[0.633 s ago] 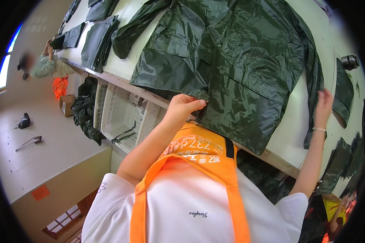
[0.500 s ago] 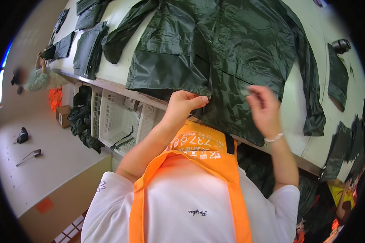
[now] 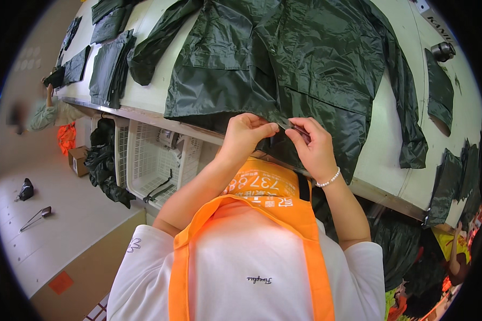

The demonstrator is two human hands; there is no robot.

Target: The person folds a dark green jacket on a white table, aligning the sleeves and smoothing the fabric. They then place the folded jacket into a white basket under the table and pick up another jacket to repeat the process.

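A dark green, shiny rain jacket [image 3: 326,69] lies spread on the pale table, its hem toward me and its sleeves out to both sides. My left hand [image 3: 246,134] is closed, pinching the hem near the front opening between thumb and fingers. Close beside it, my right hand [image 3: 313,147] is closed round small dark-handled thread snips [image 3: 301,132]. Their thin, pale tip reaches to the hem by my left thumb. My fingers partly hide the snips.
Folded green garments [image 3: 108,69] lie at the table's far left, others [image 3: 447,182] at the right. A dark round object [image 3: 443,52] stands at the far right. Below the left table edge are white plastic baskets [image 3: 144,139] and bunched dark cloth [image 3: 106,155]. Another person [image 3: 44,115] works at far left.
My right hand has moved left and down to the hem, beside my left hand, and the snips now show in it. My left hand still pinches the hem.
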